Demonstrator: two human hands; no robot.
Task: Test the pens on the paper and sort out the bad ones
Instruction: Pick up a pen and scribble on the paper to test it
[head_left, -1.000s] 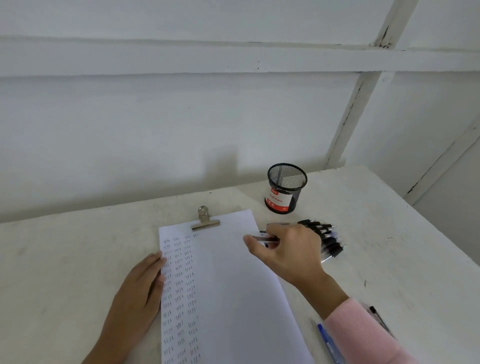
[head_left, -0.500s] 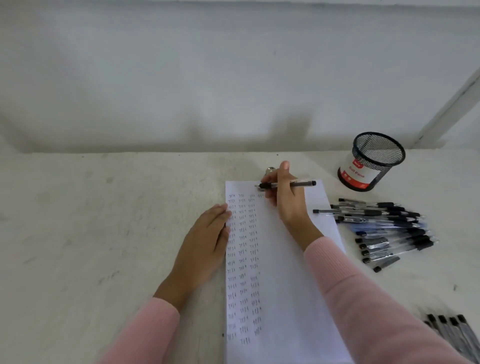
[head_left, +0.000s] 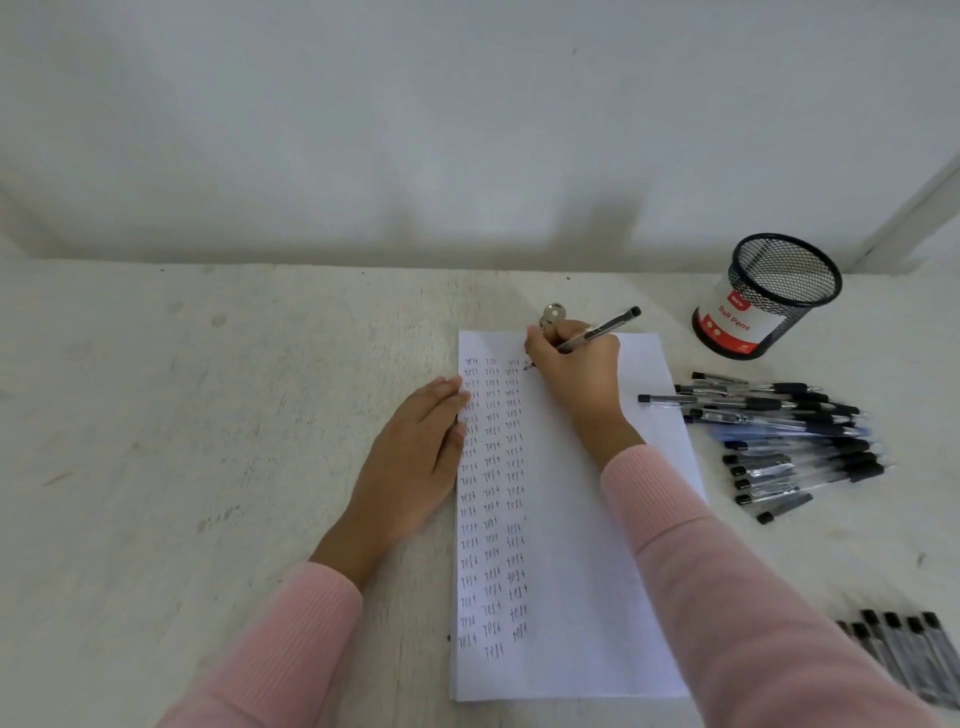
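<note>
At the top of the paper (head_left: 582, 571), the right hand (head_left: 576, 374) now has the pen (head_left: 602, 328) tilted into a writing hold. Fingers and thumb are pinched round the barrel, and the tip is down at the sheet just right of the third column of "test" words. Half a second ago that pen lay level across the fingers; a second ago the hand was at the pile (head_left: 789, 431), fetching it. So the trial stroke looks about to begin, opening a fourth column. The left hand (head_left: 415, 457) lies flat, fingers straight, pressing the sheet's left edge, as before. The cup (head_left: 769, 296) stands beyond the pile, at the far right.
</note>
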